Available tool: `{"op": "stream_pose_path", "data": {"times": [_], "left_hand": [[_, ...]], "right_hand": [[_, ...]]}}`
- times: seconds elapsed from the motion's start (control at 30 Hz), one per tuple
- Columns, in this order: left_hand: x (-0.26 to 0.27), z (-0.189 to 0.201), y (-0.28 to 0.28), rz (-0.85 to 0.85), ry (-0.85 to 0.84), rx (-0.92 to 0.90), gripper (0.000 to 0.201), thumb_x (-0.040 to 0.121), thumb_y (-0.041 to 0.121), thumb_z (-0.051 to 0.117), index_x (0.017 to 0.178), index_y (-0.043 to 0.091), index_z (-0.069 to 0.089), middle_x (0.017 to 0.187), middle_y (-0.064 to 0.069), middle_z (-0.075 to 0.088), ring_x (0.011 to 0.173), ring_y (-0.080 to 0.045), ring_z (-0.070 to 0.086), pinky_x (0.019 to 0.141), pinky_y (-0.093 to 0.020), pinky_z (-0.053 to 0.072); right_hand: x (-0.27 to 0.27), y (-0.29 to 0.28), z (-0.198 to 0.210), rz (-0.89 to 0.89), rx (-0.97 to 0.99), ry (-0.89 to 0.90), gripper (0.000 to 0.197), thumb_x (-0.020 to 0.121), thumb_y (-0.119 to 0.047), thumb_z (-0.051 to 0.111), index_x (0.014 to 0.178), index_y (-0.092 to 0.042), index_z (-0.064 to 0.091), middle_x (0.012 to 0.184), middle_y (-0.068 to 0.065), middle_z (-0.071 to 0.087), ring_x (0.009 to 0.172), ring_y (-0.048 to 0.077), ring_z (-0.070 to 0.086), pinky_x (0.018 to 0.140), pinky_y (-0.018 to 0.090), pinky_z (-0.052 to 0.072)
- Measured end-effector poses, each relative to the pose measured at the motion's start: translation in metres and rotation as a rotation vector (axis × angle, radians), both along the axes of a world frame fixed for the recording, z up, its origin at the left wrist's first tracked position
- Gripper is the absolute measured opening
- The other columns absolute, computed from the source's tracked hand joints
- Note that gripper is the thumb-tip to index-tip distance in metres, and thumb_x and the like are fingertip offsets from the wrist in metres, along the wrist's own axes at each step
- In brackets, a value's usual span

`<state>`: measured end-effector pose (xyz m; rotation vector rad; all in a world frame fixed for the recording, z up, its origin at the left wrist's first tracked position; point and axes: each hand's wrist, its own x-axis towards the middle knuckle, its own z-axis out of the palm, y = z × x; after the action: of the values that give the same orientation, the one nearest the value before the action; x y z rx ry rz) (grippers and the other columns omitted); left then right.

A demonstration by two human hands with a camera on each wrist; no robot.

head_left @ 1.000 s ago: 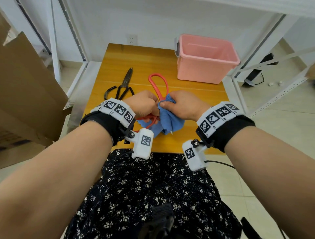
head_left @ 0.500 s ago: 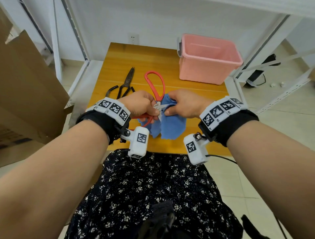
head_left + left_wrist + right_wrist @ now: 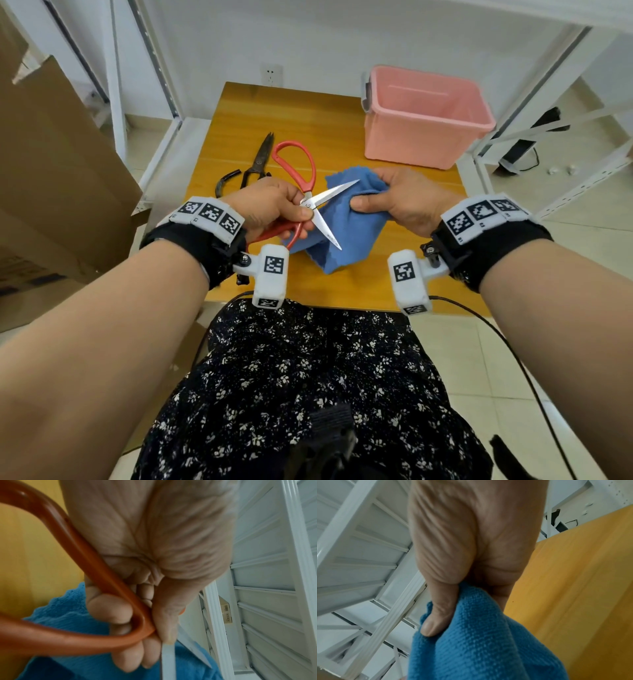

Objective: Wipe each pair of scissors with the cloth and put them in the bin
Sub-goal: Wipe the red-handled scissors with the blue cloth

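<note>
My left hand (image 3: 274, 209) grips the red-handled scissors (image 3: 310, 202) near the pivot, above the table's near half. Their silver blades stand spread apart, one pointing right, one pointing toward me. In the left wrist view my fingers (image 3: 109, 611) curl round the red handle loop (image 3: 72, 639). My right hand (image 3: 400, 198) pinches the blue cloth (image 3: 349, 226), which hangs just right of the blades and apart from them. The right wrist view shows my thumb (image 3: 436, 616) pressed on the cloth (image 3: 479, 649). Black scissors (image 3: 258, 162) lie on the table behind my left hand. The pink bin (image 3: 424, 116) stands at the far right.
The wooden table (image 3: 301, 116) is small, with white shelf frames (image 3: 147, 68) on both sides. A cardboard sheet (image 3: 58, 164) leans at the left. A wall socket (image 3: 272, 73) sits behind the table. My lap in a flowered skirt is below the near edge.
The cloth was wrapped round the blades; now my right hand has drawn it off to the right. The blades are bare and spread open. Both hands have risen slightly.
</note>
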<state>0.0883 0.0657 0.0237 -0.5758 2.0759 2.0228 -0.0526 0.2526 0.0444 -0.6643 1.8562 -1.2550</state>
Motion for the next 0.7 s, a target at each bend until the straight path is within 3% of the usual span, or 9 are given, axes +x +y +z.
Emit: {"op": "stream_pose_path", "data": {"times": [0.2, 0.3, 0.37, 0.5, 0.6, 0.7], "left_hand": [[-0.002, 0.001, -0.003, 0.050, -0.065, -0.060, 0.006, 0.090, -0.004, 0.060, 0.084, -0.002, 0.061, 0.075, -0.015, 0.069, 0.059, -0.021, 0.067, 0.041, -0.022, 0.045], [-0.003, 0.003, -0.002, 0.053, -0.088, -0.127, 0.004, 0.090, -0.005, 0.061, 0.092, -0.007, 0.063, 0.079, -0.020, 0.070, 0.056, -0.020, 0.067, 0.040, -0.022, 0.045], [-0.005, 0.005, 0.000, 0.044, -0.105, -0.155, 0.004, 0.090, -0.004, 0.062, 0.086, -0.005, 0.062, 0.079, -0.020, 0.071, 0.056, -0.020, 0.067, 0.039, -0.022, 0.045], [-0.009, 0.005, 0.001, 0.040, -0.118, -0.182, 0.029, 0.090, -0.003, 0.063, 0.067, 0.008, 0.048, 0.070, -0.015, 0.071, 0.058, -0.022, 0.068, 0.039, -0.022, 0.044], [-0.008, 0.004, -0.002, 0.026, -0.141, -0.200, 0.027, 0.090, -0.003, 0.062, 0.067, 0.006, 0.053, 0.073, -0.016, 0.071, 0.060, -0.024, 0.067, 0.040, -0.023, 0.045], [-0.005, 0.002, -0.007, 0.017, -0.168, -0.224, 0.013, 0.090, -0.002, 0.062, 0.077, -0.001, 0.061, 0.081, -0.022, 0.071, 0.057, -0.023, 0.066, 0.040, -0.023, 0.045]], "right_hand": [[-0.009, 0.003, 0.002, 0.007, -0.038, 0.050, 0.050, 0.074, -0.009, 0.080, 0.121, -0.002, 0.064, 0.121, 0.017, 0.067, 0.114, 0.028, 0.065, 0.098, 0.038, 0.053], [-0.010, -0.001, 0.005, -0.088, -0.088, 0.209, 0.028, 0.079, -0.002, 0.078, 0.104, -0.014, 0.072, 0.107, 0.005, 0.072, 0.103, 0.017, 0.068, 0.091, 0.031, 0.053], [-0.010, -0.008, 0.009, -0.097, -0.106, 0.317, 0.022, 0.080, -0.006, 0.078, 0.094, -0.022, 0.074, 0.098, 0.000, 0.072, 0.096, 0.013, 0.068, 0.086, 0.026, 0.054], [-0.004, -0.023, 0.013, 0.063, -0.027, 0.605, 0.005, 0.085, -0.019, 0.075, 0.090, -0.021, 0.075, 0.090, -0.006, 0.073, 0.090, 0.009, 0.067, 0.083, 0.024, 0.052], [-0.013, -0.022, 0.011, -0.061, -0.054, 0.638, 0.013, 0.087, -0.024, 0.072, 0.079, -0.034, 0.071, 0.081, -0.012, 0.070, 0.082, 0.009, 0.065, 0.078, 0.030, 0.053], [-0.027, -0.011, 0.008, -0.120, 0.071, 0.630, 0.021, 0.089, -0.024, 0.071, 0.071, -0.033, 0.065, 0.068, -0.014, 0.060, 0.065, -0.002, 0.055, 0.066, 0.027, 0.044]]}}
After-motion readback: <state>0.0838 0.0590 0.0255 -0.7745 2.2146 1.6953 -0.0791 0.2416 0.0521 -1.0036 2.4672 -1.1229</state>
